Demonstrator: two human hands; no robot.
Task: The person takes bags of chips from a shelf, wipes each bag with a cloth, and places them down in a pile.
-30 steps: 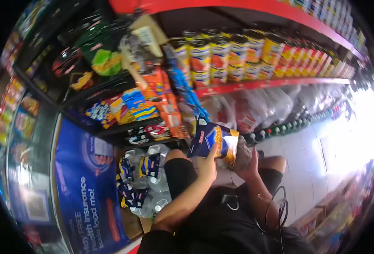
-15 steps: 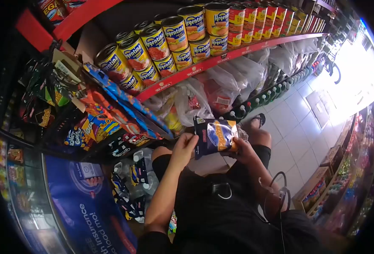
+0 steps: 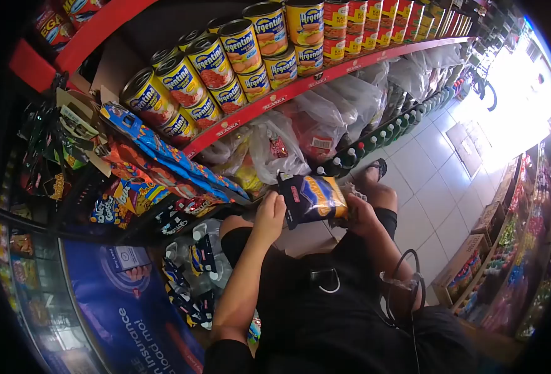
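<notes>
A dark blue and yellow snack pack is held up over my lap between both hands. My left hand pinches its left edge, fingers pressed together. On the right side, my right hand is closed round the pack's edge, and a crumpled greyish thing shows beside those fingers. Similar dark blue packs lie on large clear bottles at the lower left. Plastic bags with goods hang or lie just beyond the held pack.
Yellow cans and red cans stand on a red-edged shelf. Hanging snack strips are at the left, above a blue poster. Green bottles line the tiled floor. Boxes stand at the right.
The view has swung toward the cans and hanging snacks. My left hand has shifted from the pack's lower front to its left edge, and the pack now lies more level.
</notes>
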